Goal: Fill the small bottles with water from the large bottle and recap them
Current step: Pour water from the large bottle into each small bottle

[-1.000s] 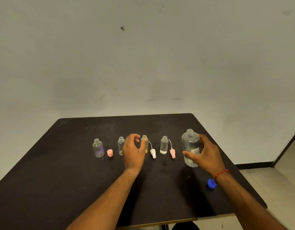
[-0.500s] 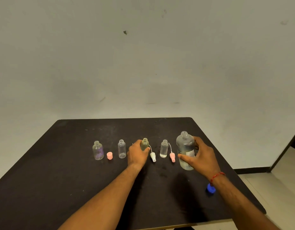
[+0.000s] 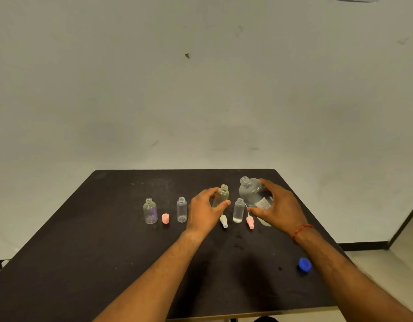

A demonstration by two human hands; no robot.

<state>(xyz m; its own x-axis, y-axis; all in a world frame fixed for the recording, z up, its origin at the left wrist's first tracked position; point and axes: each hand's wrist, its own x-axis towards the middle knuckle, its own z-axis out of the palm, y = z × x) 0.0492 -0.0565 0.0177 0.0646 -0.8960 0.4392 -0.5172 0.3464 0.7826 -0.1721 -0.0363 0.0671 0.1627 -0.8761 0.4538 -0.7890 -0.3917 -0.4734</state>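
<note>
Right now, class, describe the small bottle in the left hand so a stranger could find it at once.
Start at the black table and its row of small open bottles. The left hand holds the third from the left, the yellowish bottle. It alone looks yellow and leans; its small neighbours stand upright.

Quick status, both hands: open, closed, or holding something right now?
Left hand: holding the yellowish small bottle, which is uncapped.
Right hand: holding the large bottle, uncapped and tilted toward the small one.
</note>
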